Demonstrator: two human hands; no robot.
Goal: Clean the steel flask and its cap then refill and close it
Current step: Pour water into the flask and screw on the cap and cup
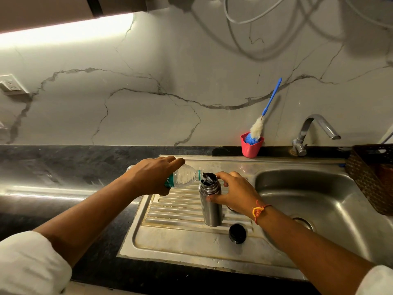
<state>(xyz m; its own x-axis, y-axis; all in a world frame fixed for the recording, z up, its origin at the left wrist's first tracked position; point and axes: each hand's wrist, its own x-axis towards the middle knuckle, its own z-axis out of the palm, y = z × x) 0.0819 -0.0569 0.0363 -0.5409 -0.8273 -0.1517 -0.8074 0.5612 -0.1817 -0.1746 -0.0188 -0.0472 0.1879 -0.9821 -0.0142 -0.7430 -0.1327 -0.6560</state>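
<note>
The steel flask (210, 206) stands upright and uncapped on the ribbed drainboard (176, 209) of the sink. My right hand (235, 191) grips its upper body from the right side. My left hand (153, 174) holds a clear plastic water bottle (184, 177) tipped almost level, its green-ringed mouth at the flask's opening, and water runs into the flask. A black flask cap (237, 233) lies on the drainboard just in front and to the right of the flask.
A steel basin (331, 209) with a drain lies to the right, under a chrome tap (312, 133). A pink cup (251, 146) holding a blue-handled bottle brush (265, 111) stands at the back wall. A brown woven basket (372, 173) sits far right. Dark counter (63, 167) extends left.
</note>
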